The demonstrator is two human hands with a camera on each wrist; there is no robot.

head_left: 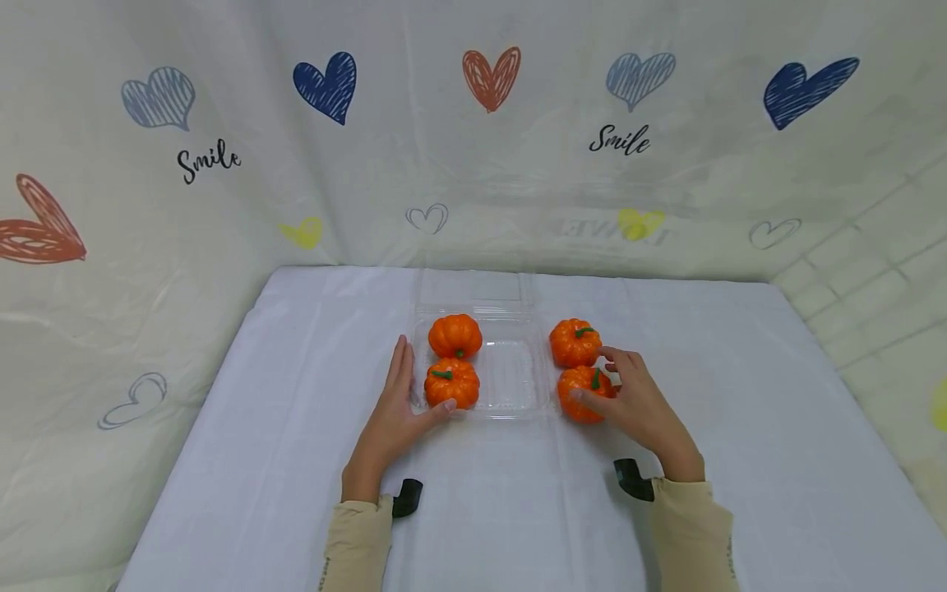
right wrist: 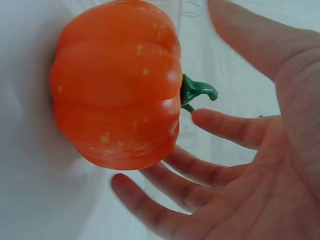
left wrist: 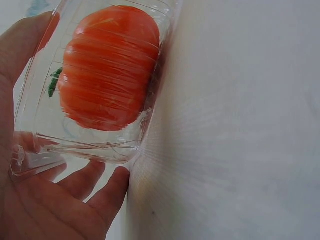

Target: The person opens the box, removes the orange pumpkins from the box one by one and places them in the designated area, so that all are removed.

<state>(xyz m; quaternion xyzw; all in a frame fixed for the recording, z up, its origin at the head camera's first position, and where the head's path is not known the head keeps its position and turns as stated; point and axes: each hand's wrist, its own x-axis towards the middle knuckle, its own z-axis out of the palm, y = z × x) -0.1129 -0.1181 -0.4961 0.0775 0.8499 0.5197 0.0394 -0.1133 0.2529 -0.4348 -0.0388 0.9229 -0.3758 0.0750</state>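
A clear plastic clamshell box (head_left: 514, 378) stands with its lid (head_left: 475, 288) folded back. In its left half are two orange toy pumpkins, a far one (head_left: 455, 335) and a near one (head_left: 459, 386). My left hand (head_left: 394, 423) rests at the box's near-left corner, fingers extended along the side and thumb at the front edge. Right of the box sit two more pumpkins, one behind (head_left: 571, 345) and one in front (head_left: 573, 404). Around the front one my right hand (head_left: 647, 411) spreads its fingers; in the right wrist view the thumb (right wrist: 250, 35) stands apart from that pumpkin's surface (right wrist: 117, 85).
A white cloth covers the table (head_left: 473, 510). Behind it and at the left hangs a pale curtain (head_left: 414, 156) printed with hearts and words. A black wrist-camera mount sticks out by each sleeve, left (head_left: 407, 497) and right (head_left: 634, 481).
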